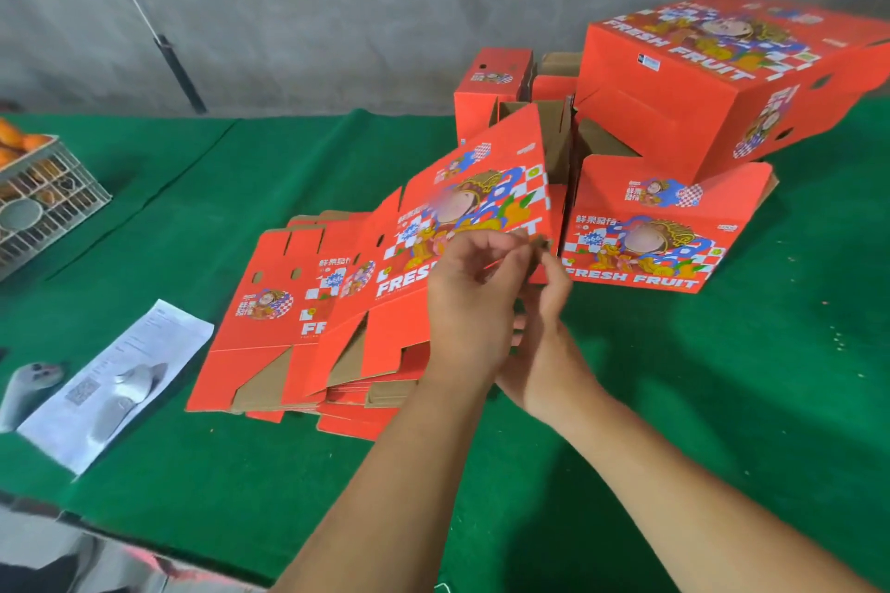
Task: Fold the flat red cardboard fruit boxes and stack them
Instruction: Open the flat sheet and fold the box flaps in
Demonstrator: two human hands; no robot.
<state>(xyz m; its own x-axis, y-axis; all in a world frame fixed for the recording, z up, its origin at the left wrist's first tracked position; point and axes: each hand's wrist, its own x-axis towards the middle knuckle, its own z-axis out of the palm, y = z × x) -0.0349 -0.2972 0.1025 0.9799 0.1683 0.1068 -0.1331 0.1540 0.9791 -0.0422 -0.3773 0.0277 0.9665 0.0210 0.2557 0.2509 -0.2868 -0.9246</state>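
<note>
I see the green cloth table (241, 472) holding the folded red boxes (640, 226) at the far right, with 1 closed box (722, 77) resting tilted on top of the open ones. Left of them and nearer lies the pile of flat blanks (269, 318). I have 1 blank (462, 217) lifted off that pile, raised at its far end and tilted, printed side toward me. My left hand (469, 303) has its fingers curled onto the blank's right near edge, and my right hand (544, 337) pinches the same edge just beside it. To do this well, I judge I should pry the 2 layers apart at that edge, then move my hands to opposite corners and push it square before tucking the bottom flaps. A white paper sheet (120, 380) and a crate of oranges (43, 197) sit at left.
</note>
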